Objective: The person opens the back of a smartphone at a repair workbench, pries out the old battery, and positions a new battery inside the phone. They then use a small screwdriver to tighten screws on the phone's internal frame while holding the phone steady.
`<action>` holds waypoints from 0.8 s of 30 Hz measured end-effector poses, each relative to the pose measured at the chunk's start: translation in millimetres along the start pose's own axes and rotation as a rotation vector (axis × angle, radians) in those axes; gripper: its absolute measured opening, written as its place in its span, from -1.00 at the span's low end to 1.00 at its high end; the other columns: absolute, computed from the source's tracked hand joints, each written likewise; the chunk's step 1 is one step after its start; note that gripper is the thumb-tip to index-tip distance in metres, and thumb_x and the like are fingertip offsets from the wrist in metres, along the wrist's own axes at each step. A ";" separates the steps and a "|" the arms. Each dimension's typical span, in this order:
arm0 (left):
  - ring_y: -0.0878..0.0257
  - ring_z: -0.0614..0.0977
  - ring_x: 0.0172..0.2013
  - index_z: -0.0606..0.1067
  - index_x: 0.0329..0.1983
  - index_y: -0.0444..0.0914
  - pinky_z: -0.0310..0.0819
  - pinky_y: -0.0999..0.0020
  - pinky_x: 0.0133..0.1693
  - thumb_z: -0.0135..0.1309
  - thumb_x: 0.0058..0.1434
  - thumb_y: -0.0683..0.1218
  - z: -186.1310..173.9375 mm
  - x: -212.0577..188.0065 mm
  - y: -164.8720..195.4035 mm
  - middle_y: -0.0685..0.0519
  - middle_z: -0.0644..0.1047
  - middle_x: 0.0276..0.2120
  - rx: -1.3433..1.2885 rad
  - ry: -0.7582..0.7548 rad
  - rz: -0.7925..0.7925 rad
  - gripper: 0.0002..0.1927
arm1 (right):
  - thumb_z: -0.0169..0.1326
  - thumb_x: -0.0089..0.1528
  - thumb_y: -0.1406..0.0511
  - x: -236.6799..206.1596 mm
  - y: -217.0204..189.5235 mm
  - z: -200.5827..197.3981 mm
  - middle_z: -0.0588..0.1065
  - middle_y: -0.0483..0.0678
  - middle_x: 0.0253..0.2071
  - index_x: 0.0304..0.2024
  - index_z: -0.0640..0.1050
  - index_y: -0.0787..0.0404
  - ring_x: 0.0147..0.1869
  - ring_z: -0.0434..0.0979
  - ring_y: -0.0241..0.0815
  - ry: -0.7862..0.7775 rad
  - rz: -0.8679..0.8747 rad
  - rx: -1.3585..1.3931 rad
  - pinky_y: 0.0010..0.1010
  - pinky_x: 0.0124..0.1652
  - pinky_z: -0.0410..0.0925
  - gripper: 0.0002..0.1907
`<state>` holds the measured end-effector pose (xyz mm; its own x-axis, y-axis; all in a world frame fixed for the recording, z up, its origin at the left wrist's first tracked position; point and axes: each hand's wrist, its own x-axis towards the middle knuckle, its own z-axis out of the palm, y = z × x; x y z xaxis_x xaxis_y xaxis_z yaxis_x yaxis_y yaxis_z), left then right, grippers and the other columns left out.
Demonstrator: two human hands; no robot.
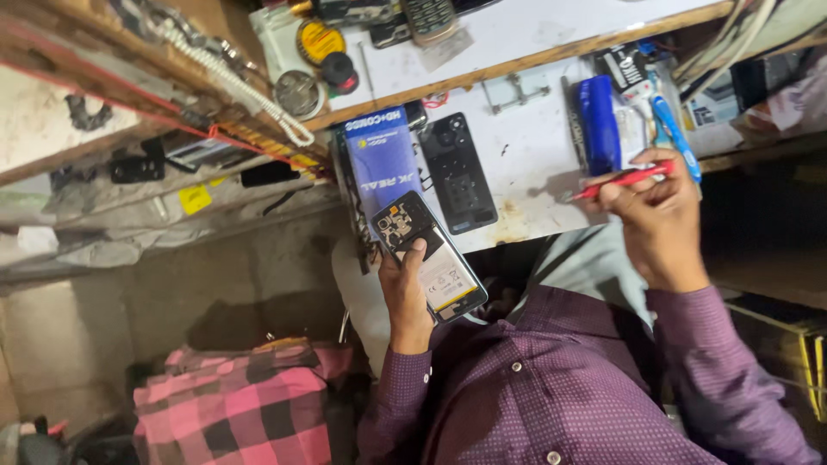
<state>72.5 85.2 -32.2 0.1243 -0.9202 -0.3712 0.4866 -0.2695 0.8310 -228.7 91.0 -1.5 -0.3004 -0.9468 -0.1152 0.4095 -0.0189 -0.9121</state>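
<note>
Head view: opened phone (429, 255) gripped in left hand (405, 297), red screwdriver (622, 179) pinched in right hand (659, 215).

Phone held back-cover-off, battery and circuit board exposed, thumb pressed on its middle, just over the near edge of the white workbench (534, 155). Screwdriver tip pointing left, above the bench, well apart from the phone. Black back cover (457, 172) lying flat on the bench beside a blue box (380, 159); blue cylinder (599, 125) near the right hand.

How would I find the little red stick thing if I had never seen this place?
Look at the white worktable with the wooden edge, then at the right hand raised over its right side. The red screwdriver is pinched in those fingers. It is thin and red, unlike the fat blue case lying just behind it.
</note>
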 end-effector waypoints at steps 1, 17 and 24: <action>0.31 0.55 -0.05 0.50 0.14 -0.33 0.41 0.38 0.04 0.14 0.29 -0.17 -0.4 -1.5 1.3 0.09 0.57 -0.04 -0.001 -0.005 0.010 -0.65 | 0.11 0.18 0.57 -2.9 5.3 7.9 0.58 0.02 -0.16 0.07 0.30 0.16 -0.07 0.68 -0.14 0.048 0.022 -0.006 -0.28 -0.09 0.59 -0.52; 0.29 0.51 0.03 0.35 0.27 -0.33 0.36 0.36 0.12 0.12 0.30 -0.19 -0.5 -8.1 5.9 0.05 0.50 0.03 0.011 -0.032 0.111 -0.53 | 0.09 0.36 0.56 -35.4 68.7 35.9 0.55 0.29 0.10 -0.15 0.31 0.31 0.21 0.59 -0.05 -0.144 -0.206 -0.359 -0.37 0.16 0.48 -0.79; 0.28 0.50 0.05 0.35 0.29 -0.36 0.35 0.36 0.15 0.13 0.34 -0.19 1.5 -8.4 9.0 0.04 0.50 0.05 0.054 -0.079 0.151 -0.53 | 0.09 0.35 0.55 -33.6 73.2 43.3 0.55 0.30 0.11 -0.17 0.32 0.31 0.14 0.61 -0.07 -0.170 -0.168 -0.333 -0.38 0.08 0.51 -0.80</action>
<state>74.6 90.1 -21.0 0.1229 -0.9702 -0.2089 0.4202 -0.1398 0.8966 -151.3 107.6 -47.4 -0.1814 -0.9795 0.0874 0.0575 -0.0993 -0.9934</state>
